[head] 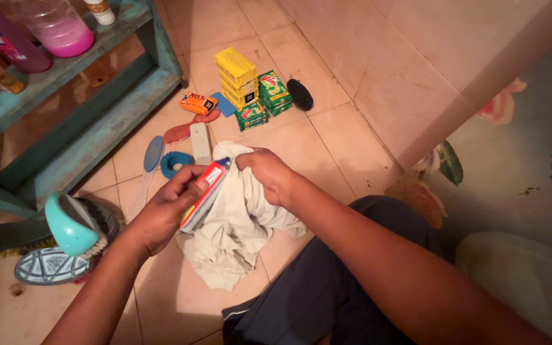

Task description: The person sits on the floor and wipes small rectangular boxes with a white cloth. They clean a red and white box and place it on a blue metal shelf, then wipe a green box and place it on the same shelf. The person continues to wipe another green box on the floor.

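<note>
Pale floor tiles fill the head view, with a tiled wall rising to the right. Both hands meet low over the floor, forearms reaching in from below: the left hand closes around a long red-and-white box, thumb on top, while the right hand bunches a pale cloth against the box's upper end. The cloth hangs from the hands to the tiles. Wiping the box looks like the step in hand; going on would call for a firm hold and cloth drawn along it. Beyond the hands lie stacked yellow bars, green packets and a black brush; left of them stands a teal shelf.
</note>
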